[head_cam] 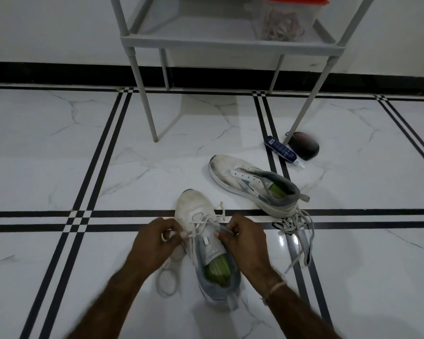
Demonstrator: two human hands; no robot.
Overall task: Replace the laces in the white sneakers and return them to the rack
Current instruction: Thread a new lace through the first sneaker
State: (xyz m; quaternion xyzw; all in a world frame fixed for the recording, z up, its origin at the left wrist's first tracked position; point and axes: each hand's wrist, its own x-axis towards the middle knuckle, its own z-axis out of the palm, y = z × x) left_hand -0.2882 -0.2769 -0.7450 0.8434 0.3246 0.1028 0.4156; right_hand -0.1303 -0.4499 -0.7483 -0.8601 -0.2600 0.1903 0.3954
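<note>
the left hand (pixel 157 241) and right hand (pixel 240 238) each pinch lace (pixel 201 222) over the near sneaker (pixel 196 206) on the floor (pixel 59 167); the grip itself is blurred. the other sneaker (pixel 252 184) lies unlaced beyond; the rack (pixel 225 42) is cut off above.

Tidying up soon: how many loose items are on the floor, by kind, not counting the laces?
White fabric sneakers with green insoles: 2 (near, far)
Blue plastic tube: 1
Dark round object, kind unclear: 1
Total: 4
</note>
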